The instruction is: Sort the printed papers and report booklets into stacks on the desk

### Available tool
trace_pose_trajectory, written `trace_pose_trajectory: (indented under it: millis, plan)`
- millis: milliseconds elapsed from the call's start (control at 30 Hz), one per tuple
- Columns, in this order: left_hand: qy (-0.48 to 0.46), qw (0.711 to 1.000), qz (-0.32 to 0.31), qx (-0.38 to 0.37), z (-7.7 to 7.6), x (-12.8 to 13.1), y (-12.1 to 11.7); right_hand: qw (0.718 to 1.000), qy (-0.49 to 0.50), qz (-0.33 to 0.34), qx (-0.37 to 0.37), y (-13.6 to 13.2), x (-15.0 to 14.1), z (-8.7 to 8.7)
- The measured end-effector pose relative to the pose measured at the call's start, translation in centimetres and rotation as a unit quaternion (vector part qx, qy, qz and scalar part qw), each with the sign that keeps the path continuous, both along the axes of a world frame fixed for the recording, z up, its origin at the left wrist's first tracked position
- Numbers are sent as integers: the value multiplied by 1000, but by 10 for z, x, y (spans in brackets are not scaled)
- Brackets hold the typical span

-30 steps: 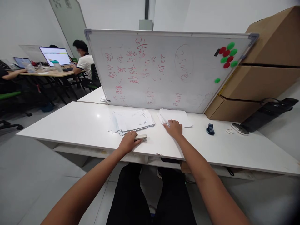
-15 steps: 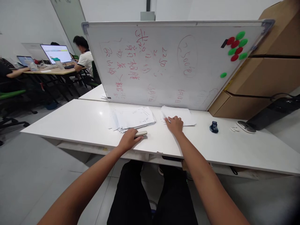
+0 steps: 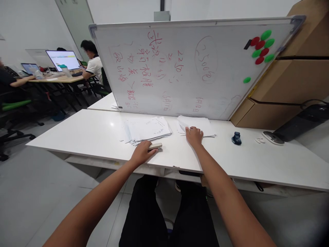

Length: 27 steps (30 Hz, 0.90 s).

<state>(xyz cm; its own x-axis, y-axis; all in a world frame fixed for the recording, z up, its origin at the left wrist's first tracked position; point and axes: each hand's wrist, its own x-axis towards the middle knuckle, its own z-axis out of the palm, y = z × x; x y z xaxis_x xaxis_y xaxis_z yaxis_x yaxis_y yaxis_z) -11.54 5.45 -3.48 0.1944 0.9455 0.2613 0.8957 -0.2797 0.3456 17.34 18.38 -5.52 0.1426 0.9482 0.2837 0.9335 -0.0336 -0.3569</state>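
Observation:
My left hand [image 3: 141, 153] is closed around a pale stapler [image 3: 155, 146], which lies low at the table's near side with its front end pointing right. Just behind it spreads an uneven stack of printed paper sheets [image 3: 146, 128], its edges fanned to the left. My right hand [image 3: 194, 137] rests on the near edge of a second stack of white sheets [image 3: 197, 121], fingers bent a little and apart. Its palm side and what lies beneath the fingertips are hidden.
A whiteboard [image 3: 226, 85] with red writing and magnets stands behind the papers. To the right are a small dark blue object [image 3: 236, 138], white earbuds [image 3: 259, 140], a dark bottle [image 3: 300, 120] lying down and stacked cardboard boxes [image 3: 277, 115]. People sit at a desk [image 3: 69, 78] far left.
My right hand has shifted slightly to the right and toward me along the near edge of the right stack. My left hand stays on the stapler. The view has tilted slightly.

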Motion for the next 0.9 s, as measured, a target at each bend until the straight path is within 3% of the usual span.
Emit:
trace_pose_trajectory:
  millis: [233,500,633,767,900]
  plan:
    - [3,1000,-1,5,0,0,0,1000,31,-4,-3,1,1,-1]
    - [1,1000,7,-1,0,1,1,998,-38,26,38,-4,-2,-2]
    - [10,1000,10,25,-2,3,0,996,-39,35,67,-14,-3,7]
    - [33,997,27,63,-4,-4,-1,994,3,2,109,-54,-3,31]
    - [-30,993,45,109,5,8,-18,984,34,12,176,-133,6,43]
